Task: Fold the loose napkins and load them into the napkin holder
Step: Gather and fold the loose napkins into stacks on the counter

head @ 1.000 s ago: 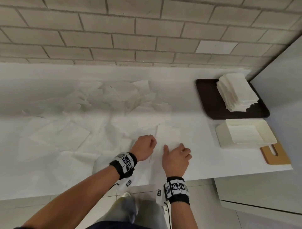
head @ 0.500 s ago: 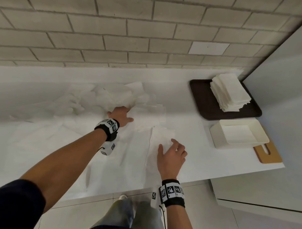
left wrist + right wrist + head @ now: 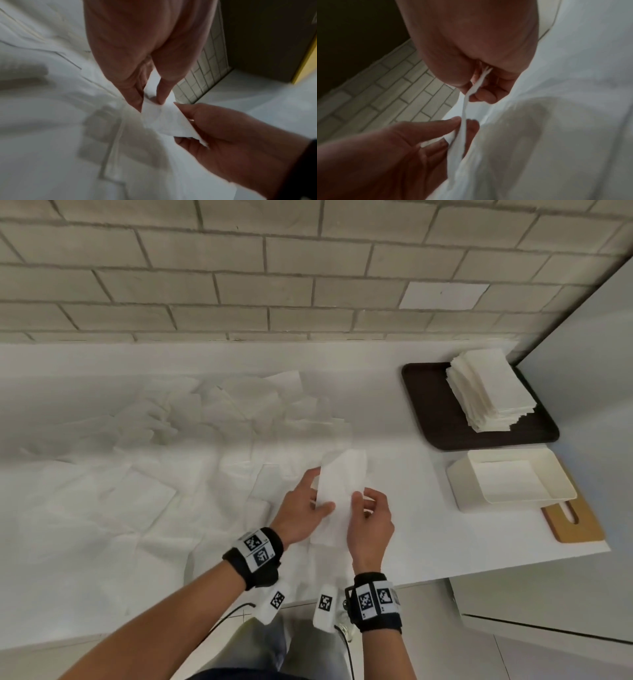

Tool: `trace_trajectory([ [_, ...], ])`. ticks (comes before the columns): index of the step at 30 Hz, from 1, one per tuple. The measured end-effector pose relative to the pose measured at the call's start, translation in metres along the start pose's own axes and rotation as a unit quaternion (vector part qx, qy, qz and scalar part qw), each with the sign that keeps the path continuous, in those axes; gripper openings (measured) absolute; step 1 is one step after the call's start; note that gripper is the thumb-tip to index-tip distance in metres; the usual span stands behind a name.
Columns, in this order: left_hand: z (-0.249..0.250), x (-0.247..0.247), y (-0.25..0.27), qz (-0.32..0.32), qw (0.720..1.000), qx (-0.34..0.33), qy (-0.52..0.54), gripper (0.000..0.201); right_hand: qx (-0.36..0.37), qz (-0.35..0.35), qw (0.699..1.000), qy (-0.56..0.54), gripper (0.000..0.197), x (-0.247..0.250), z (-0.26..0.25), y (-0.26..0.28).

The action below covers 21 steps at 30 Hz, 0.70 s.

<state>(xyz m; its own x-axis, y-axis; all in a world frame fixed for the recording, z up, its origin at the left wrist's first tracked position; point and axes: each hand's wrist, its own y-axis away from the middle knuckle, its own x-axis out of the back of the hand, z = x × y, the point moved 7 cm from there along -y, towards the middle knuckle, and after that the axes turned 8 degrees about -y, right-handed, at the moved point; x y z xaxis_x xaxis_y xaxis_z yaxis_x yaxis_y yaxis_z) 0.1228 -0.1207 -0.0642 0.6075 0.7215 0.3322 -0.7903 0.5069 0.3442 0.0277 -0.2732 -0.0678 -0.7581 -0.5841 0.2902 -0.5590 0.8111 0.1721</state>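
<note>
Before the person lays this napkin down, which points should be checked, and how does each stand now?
1. Left hand pinches the napkin: ok.
2. Right hand pinches it too: ok.
3. Napkin lifted off the counter: ok.
4. Napkin edges aligned: cannot tell, wrist views blurred.
5. Napkin holder has room: ok.
6. Loose napkins all folded: not ok, many lie unfolded.

Your right hand (image 3: 471,47) pinched the thin edge of a white napkin (image 3: 464,112) between thumb and fingers. Your left hand (image 3: 393,155) pinched the same edge lower down. Loose napkins (image 3: 565,135) lay blurred beside them, with a brick wall (image 3: 393,88) behind.
</note>
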Motion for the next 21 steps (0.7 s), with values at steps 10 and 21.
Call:
trace_trajectory([
  [10,-0.030,-0.029,0.000,-0.006,0.953,0.007,-0.303,0.047,0.028,0.009,0.922,0.385,0.074,-0.017,0.022,0.023],
  [21,0.005,0.035,0.003,0.038,0.987,-0.087,-0.131,0.119,0.140,-0.325,0.856,0.376,0.034,-0.018,-0.022,0.033],
])
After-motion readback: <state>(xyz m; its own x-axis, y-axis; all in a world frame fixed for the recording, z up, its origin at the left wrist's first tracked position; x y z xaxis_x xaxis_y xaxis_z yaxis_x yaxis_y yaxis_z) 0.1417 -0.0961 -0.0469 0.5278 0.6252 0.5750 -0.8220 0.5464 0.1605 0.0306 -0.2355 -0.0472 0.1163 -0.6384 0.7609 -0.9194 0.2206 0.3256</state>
